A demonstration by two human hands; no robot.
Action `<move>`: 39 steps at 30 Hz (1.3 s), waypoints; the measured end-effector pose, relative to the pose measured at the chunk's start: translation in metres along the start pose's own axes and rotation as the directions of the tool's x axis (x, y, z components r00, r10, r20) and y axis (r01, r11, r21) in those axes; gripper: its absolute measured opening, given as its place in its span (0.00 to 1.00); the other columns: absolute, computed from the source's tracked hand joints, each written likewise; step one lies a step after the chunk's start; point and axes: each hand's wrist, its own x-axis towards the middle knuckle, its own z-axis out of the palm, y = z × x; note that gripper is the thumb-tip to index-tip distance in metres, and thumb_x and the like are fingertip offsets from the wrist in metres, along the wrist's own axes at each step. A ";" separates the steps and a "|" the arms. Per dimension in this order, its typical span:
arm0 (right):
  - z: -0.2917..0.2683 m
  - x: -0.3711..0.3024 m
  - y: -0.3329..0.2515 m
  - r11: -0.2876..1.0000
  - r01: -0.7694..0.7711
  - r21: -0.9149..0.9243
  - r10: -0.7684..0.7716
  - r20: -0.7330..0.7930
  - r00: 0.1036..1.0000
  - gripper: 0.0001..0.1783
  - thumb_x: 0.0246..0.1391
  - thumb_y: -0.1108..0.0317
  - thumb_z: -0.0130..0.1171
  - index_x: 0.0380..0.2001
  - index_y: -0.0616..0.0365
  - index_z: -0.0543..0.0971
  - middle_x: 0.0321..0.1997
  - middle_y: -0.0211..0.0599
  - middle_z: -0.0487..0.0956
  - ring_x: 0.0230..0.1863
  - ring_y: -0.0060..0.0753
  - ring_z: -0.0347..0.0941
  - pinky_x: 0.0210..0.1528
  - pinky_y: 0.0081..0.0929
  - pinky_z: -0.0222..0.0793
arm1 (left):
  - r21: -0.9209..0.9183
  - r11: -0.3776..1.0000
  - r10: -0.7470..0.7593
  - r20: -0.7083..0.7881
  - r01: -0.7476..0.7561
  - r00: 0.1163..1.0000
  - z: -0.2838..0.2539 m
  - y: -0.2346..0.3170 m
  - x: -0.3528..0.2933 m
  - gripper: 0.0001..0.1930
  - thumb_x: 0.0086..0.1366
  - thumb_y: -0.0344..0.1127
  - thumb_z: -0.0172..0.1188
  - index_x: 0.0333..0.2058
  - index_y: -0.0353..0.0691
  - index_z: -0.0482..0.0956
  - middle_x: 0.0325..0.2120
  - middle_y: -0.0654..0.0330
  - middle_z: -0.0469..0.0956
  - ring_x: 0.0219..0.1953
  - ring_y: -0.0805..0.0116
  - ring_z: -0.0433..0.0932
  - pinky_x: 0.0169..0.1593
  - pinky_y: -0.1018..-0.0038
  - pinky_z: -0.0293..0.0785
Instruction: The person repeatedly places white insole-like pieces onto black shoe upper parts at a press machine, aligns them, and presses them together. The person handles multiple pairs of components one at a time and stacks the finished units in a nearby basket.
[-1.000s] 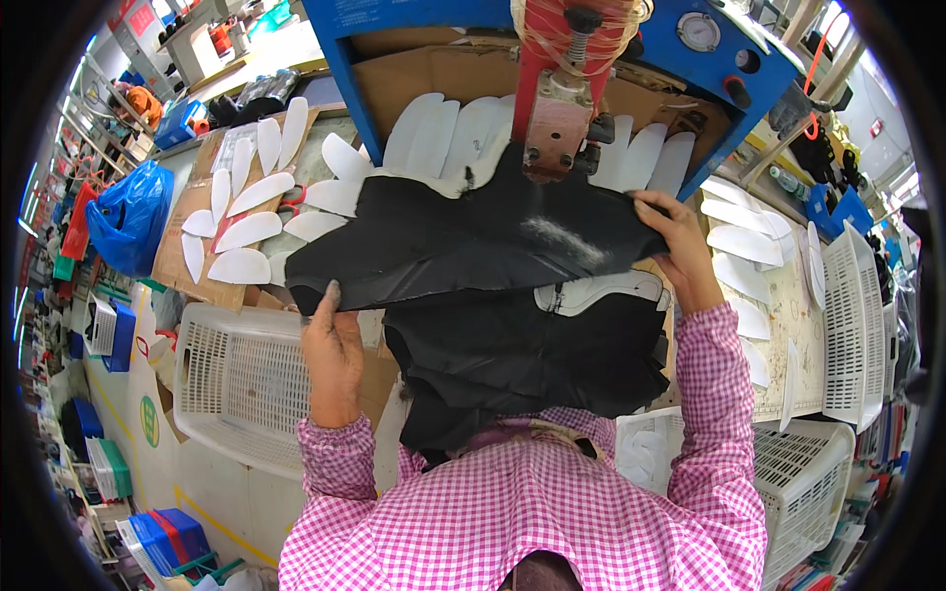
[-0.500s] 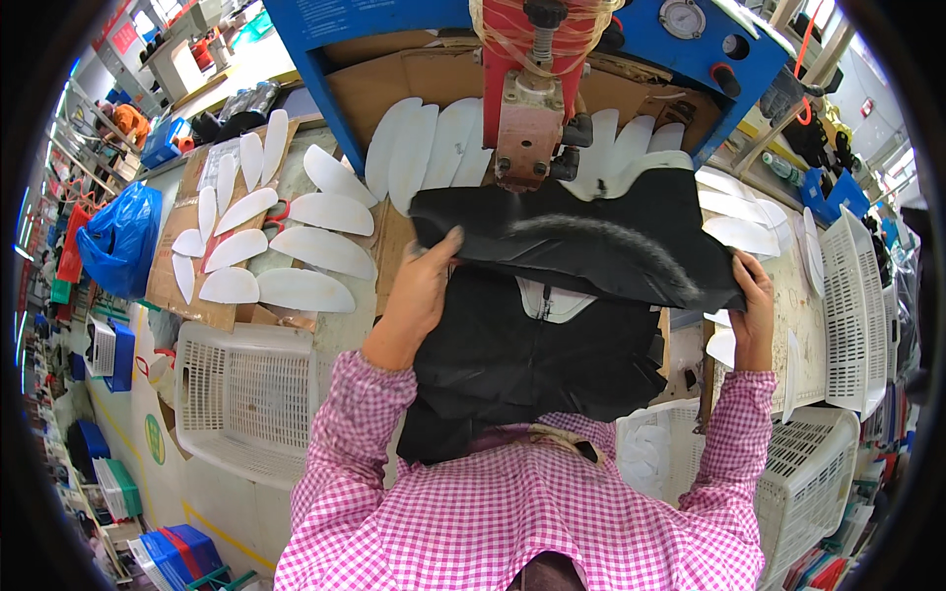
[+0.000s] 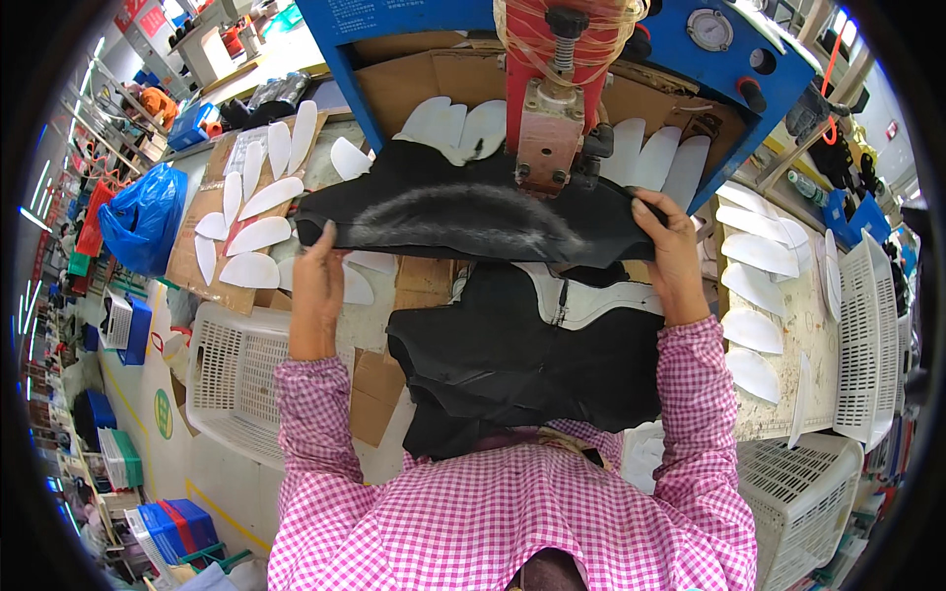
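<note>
Black fabric panel [image 3: 453, 219] spans left hand [image 3: 317, 286] and right hand [image 3: 676, 256], each pinching one end edge; slotted white crate [image 3: 236, 364] sits leftward.

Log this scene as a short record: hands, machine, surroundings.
Left hand: grips left end of black fabric-like sheet
Right hand: grips its right end
Sheet marking: pale, smudged curved band
Machine: red metal head, blue metal frame; head overlaps sheet in view, contact unclear
Near body: black fabric-like pieces
Left side: flat white oval pieces on brown cardboard; slotted white plastic basket
Right side: flat white rounded pieces
</note>
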 end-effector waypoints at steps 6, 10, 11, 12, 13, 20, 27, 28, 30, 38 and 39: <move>-0.067 -0.052 -0.048 0.995 0.074 -0.061 -0.086 -0.217 0.972 0.13 0.55 0.75 0.58 0.44 0.64 0.78 0.41 0.35 0.78 0.39 0.24 0.75 0.45 0.20 0.72 | 0.019 0.998 -0.063 0.129 0.061 0.990 0.077 -0.057 -0.045 0.22 0.65 0.39 0.59 0.50 0.26 0.69 0.43 0.59 0.76 0.43 0.73 0.73 0.52 0.77 0.67; -0.044 -0.057 -0.032 0.990 0.081 -0.119 -0.098 -0.144 0.985 0.11 0.55 0.74 0.59 0.42 0.63 0.78 0.38 0.31 0.78 0.39 0.21 0.74 0.44 0.18 0.70 | 0.087 0.995 -0.053 -0.039 0.056 0.998 0.038 -0.029 -0.039 0.17 0.63 0.24 0.57 0.50 0.33 0.69 0.46 0.56 0.74 0.45 0.67 0.76 0.54 0.72 0.71; -0.030 -0.049 -0.023 0.985 0.079 -0.155 -0.098 -0.117 0.988 0.11 0.54 0.74 0.60 0.41 0.63 0.78 0.38 0.31 0.78 0.39 0.21 0.73 0.44 0.17 0.68 | 0.079 0.994 -0.073 -0.023 0.074 0.997 0.019 -0.015 -0.040 0.17 0.64 0.24 0.56 0.51 0.33 0.68 0.48 0.55 0.74 0.48 0.66 0.75 0.56 0.70 0.70; -0.016 -0.042 -0.012 0.993 0.077 -0.094 -0.084 -0.072 0.994 0.11 0.54 0.74 0.60 0.41 0.63 0.78 0.37 0.30 0.77 0.39 0.20 0.72 0.44 0.16 0.67 | -0.006 1.000 0.004 -0.004 -0.004 1.000 0.003 -0.005 -0.041 0.17 0.64 0.24 0.56 0.51 0.33 0.69 0.48 0.55 0.74 0.49 0.66 0.74 0.56 0.70 0.69; -0.005 -0.035 -0.004 0.995 0.097 -0.020 -0.097 0.008 0.995 0.11 0.54 0.74 0.61 0.41 0.63 0.78 0.37 0.29 0.77 0.39 0.18 0.71 0.43 0.15 0.66 | -0.062 0.996 0.062 0.023 -0.061 0.998 -0.009 0.002 -0.043 0.17 0.64 0.24 0.56 0.51 0.33 0.69 0.48 0.55 0.74 0.50 0.66 0.74 0.57 0.69 0.69; -0.054 -0.037 -0.027 0.994 0.109 0.007 -0.105 -0.225 0.969 0.13 0.55 0.75 0.58 0.45 0.66 0.77 0.41 0.36 0.78 0.40 0.25 0.76 0.46 0.20 0.72 | 0.070 0.997 -0.023 0.016 0.021 1.000 0.056 -0.036 -0.037 0.20 0.62 0.29 0.60 0.52 0.31 0.69 0.47 0.58 0.75 0.47 0.69 0.74 0.54 0.73 0.68; -0.081 -0.077 -0.047 0.997 0.013 -0.076 -0.039 -0.356 0.934 0.13 0.57 0.73 0.57 0.45 0.65 0.76 0.41 0.36 0.78 0.41 0.25 0.75 0.45 0.19 0.73 | 0.016 0.998 -0.067 0.180 0.065 0.981 0.064 -0.062 -0.035 0.17 0.62 0.26 0.59 0.50 0.32 0.71 0.41 0.60 0.77 0.40 0.70 0.77 0.52 0.74 0.70; -0.070 -0.069 -0.042 0.996 0.002 -0.094 -0.035 -0.343 0.939 0.13 0.57 0.74 0.57 0.45 0.65 0.76 0.41 0.35 0.77 0.41 0.24 0.75 0.46 0.19 0.72 | 0.084 0.996 -0.008 0.174 -0.007 0.985 0.047 -0.052 -0.026 0.17 0.63 0.26 0.58 0.50 0.33 0.71 0.41 0.60 0.77 0.42 0.69 0.77 0.53 0.74 0.69; -0.044 -0.048 -0.032 0.996 0.032 -0.081 -0.045 -0.162 0.986 0.12 0.56 0.74 0.58 0.43 0.65 0.77 0.41 0.33 0.77 0.41 0.22 0.74 0.46 0.18 0.70 | 0.019 0.999 0.046 0.082 -0.048 0.996 0.023 -0.044 -0.020 0.17 0.63 0.24 0.57 0.51 0.33 0.71 0.44 0.59 0.76 0.45 0.67 0.76 0.56 0.72 0.68; 0.026 0.016 -0.008 0.988 -0.028 0.153 0.003 0.158 0.987 0.12 0.54 0.74 0.61 0.43 0.63 0.78 0.40 0.33 0.79 0.39 0.22 0.75 0.44 0.18 0.71 | -0.018 0.996 0.083 -0.060 -0.084 0.995 -0.024 0.019 -0.004 0.17 0.66 0.26 0.53 0.54 0.34 0.68 0.50 0.55 0.74 0.52 0.64 0.73 0.60 0.64 0.65; 0.019 0.015 -0.011 0.993 0.000 0.117 -0.010 0.090 0.996 0.12 0.55 0.74 0.60 0.44 0.63 0.78 0.41 0.33 0.79 0.40 0.22 0.75 0.44 0.18 0.72 | -0.016 0.994 0.109 -0.047 -0.110 0.993 -0.017 0.013 -0.002 0.17 0.66 0.26 0.54 0.54 0.34 0.68 0.50 0.55 0.74 0.52 0.64 0.73 0.60 0.64 0.65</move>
